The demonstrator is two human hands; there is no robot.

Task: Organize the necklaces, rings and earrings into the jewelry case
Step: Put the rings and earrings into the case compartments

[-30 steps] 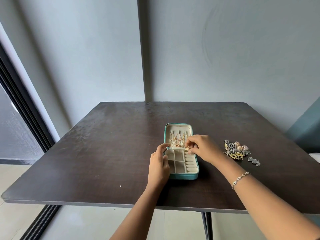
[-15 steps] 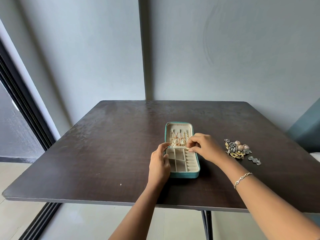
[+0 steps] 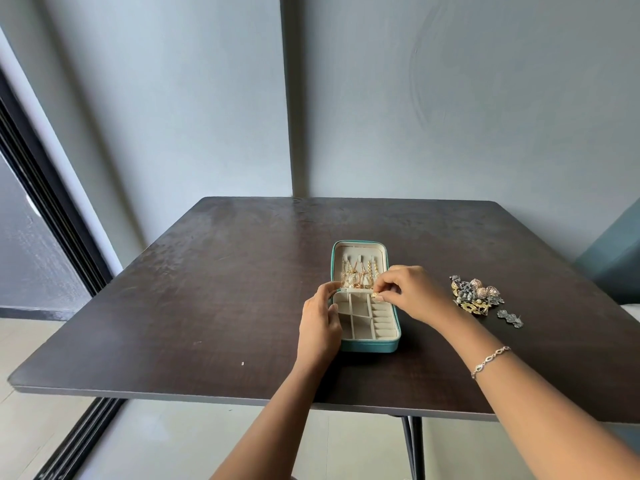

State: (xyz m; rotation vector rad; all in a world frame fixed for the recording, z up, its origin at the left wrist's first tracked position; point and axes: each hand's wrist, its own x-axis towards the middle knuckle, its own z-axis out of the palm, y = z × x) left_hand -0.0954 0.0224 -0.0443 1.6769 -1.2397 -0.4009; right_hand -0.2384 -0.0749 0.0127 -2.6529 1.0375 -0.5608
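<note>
Hands meet over a small teal jewelry case with a cream lining, lying open near the middle of a dark brown square wooden table; that is what the head-camera feed gives me from afar. The left hand grips the case by its left wall, thumb up at the hinge line and fingers curled against the side. The right hand reaches in from the right, thumb and forefinger closed narrow on a tiny gold piece at the far right corner of the tray, just over the top row of ring rolls; whether it is a ring or an earring I cannot tell at this size. Thin gold chain necklaces run down from the hooks in the open lid and bunch at its near edge. To the right of the case and apart from it, a heap of silver, grey and gold earrings lies on the tabletop; one small dark silver piece sits just beside the heap on its near right. A slim silver link bracelet circles the right wrist. Behind the table I see a pale grey wall; a black sliding-door frame runs down the left; pale floor tiles show beside and below the table's near edge.
</note>
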